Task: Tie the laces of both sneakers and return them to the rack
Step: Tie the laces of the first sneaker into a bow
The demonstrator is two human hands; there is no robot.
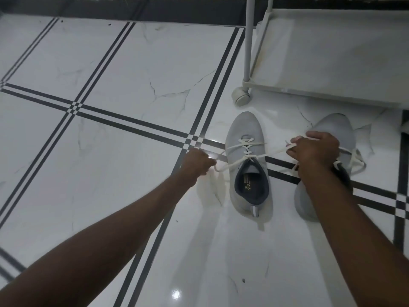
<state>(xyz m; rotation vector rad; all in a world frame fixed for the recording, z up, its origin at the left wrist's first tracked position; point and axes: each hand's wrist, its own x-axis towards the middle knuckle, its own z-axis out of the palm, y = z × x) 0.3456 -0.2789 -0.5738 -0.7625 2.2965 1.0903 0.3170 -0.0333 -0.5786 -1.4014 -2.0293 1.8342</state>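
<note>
head view, both hands (198, 162) (314, 149) pulling left sneaker (247, 165) laces (223, 167) taut

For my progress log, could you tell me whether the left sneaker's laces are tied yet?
Not yet: the left sneaker has laces pulled sideways between both hands, no bow.

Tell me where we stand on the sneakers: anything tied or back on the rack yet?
Nothing finished. Both sneakers sit on the floor before the rack. In hand: the left hand and right hand pull the laces of the left sneaker apart; no bow shows. Left: that bow, the right sneaker, whose laces lie loose, then racking both.
</note>
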